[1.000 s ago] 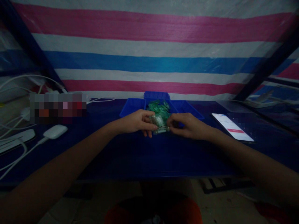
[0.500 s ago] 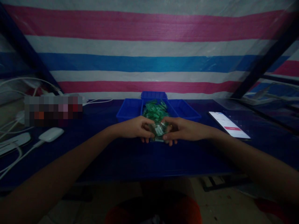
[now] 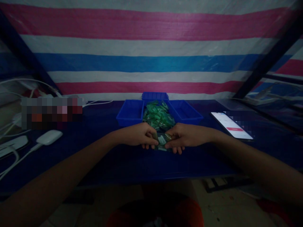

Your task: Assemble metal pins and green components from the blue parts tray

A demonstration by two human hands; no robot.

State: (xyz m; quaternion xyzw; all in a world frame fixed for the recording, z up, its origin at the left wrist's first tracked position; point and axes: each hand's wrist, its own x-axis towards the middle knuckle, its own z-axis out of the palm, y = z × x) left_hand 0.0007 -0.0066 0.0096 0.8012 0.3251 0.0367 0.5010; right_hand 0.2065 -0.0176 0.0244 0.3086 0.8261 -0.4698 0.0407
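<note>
Between my two hands is a small clear plastic bag (image 3: 162, 139) with pale pieces showing inside. My left hand (image 3: 139, 134) pinches its left side between thumb and fingers. On the opposite side, my right hand (image 3: 186, 135) grips the bag, its thumb pressed on the front. Just beyond the hands lies a heap of small green packets (image 3: 158, 113), in the middle among blue plastic bins. Dim light hides what exactly the bag contains.
A left blue bin (image 3: 130, 112), a right blue bin (image 3: 187, 112) and a back blue bin (image 3: 155, 96) surround the heap. A lit phone (image 3: 232, 126) lies at right. White cables and a white charger (image 3: 49, 136) occupy the left side. A striped sheet (image 3: 151, 47) hangs behind the table.
Both hands have come slightly nearer to me with the bag, uncovering more of the green heap. The bag now looks flatter between the fingers.
</note>
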